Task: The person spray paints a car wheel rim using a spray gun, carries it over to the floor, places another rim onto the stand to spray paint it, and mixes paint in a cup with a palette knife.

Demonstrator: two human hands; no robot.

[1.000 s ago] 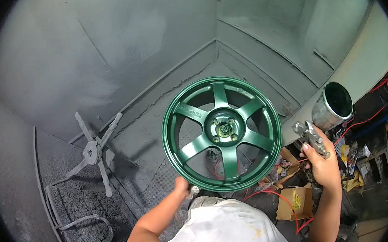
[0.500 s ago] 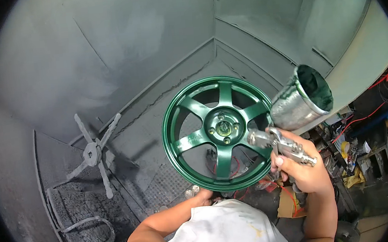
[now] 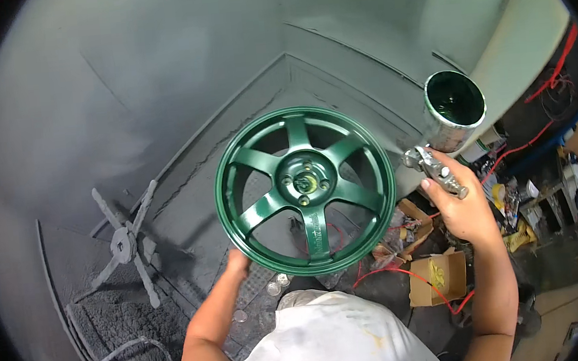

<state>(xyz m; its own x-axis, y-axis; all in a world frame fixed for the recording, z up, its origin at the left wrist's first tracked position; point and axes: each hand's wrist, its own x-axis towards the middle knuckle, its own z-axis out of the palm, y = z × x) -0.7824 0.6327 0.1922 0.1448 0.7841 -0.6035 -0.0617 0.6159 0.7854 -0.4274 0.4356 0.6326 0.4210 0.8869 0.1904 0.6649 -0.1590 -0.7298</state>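
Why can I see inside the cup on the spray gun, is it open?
Open. The cup on the spray gun has no lid; its round mouth faces the camera, showing a dark green inside. How full it is cannot be told.

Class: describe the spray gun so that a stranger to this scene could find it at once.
Start at the green wheel rim in the grey booth. Just right of it, the right hand holds a metal spray gun. Its open-topped cup, green inside, sets it apart.

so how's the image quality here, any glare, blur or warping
Head view: strong fisheye, with a black rim and the booth wall seams bowed; soft, even light without hard shadows; faint sheen on the green wheel; the wheel, left hand, right hand and spray gun look sharp; clutter at the right edge is squeezed.
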